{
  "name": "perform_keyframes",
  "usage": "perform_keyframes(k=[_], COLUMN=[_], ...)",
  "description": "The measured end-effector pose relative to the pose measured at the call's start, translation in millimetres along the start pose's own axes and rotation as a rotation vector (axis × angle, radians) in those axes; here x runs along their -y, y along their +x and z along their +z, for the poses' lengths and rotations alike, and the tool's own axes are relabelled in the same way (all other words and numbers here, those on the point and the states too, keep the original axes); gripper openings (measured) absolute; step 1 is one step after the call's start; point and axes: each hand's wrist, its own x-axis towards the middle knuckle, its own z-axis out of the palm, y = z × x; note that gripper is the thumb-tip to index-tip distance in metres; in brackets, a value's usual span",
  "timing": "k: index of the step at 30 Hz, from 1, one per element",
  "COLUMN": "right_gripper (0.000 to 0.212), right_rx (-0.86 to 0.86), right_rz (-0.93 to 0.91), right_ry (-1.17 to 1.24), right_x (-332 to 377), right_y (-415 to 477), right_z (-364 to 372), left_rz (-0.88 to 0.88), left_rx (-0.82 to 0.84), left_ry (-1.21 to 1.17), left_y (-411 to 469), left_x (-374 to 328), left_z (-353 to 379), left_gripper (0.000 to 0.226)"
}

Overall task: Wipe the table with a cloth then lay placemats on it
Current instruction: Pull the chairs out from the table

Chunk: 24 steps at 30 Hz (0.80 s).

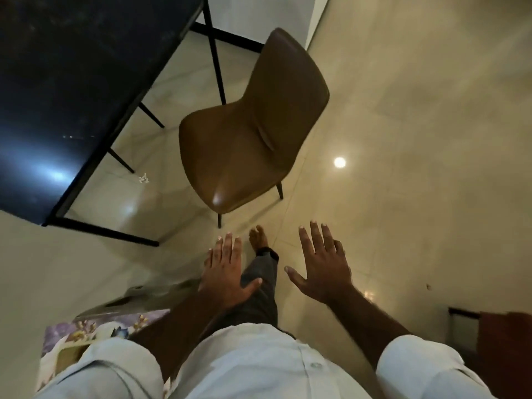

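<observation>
A dark glossy table [63, 90] with black metal legs fills the upper left. My left hand [226, 272] hovers palm down with straight fingers over the floor, holding nothing. Flat and spread, my right hand [321, 264] does the same a little to its right, also with nothing in it. Both hands are well below and right of the table's near corner. A floral printed sheet [77, 338], possibly a placemat, lies at the lower left under my left forearm, partly hidden by my sleeve. No cloth is in view.
A brown leather chair [244, 133] stands on the beige tiled floor right of the table, turned away from it. My bare foot [259, 239] steps forward below the chair. A small white scrap [143, 178] lies under the table. A dark red piece of furniture [501, 335] sits at lower right.
</observation>
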Motion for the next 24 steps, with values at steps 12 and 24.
perform_keyframes(k=[12,24], right_gripper=[0.109,0.11], right_rx=[0.017,0.062], right_rz=[-0.218,-0.654], right_ry=[-0.109,-0.306], right_x=[-24.7,21.0], right_y=[294.2,587.7], right_z=[-143.3,-240.4], left_rz=[-0.124,-0.67], left_rx=[0.012,-0.049], left_ry=[-0.145,-0.716], left_y=[209.5,359.2], left_x=[-4.4,-36.4], left_z=[-155.2,-225.7], left_gripper=[0.126,0.128])
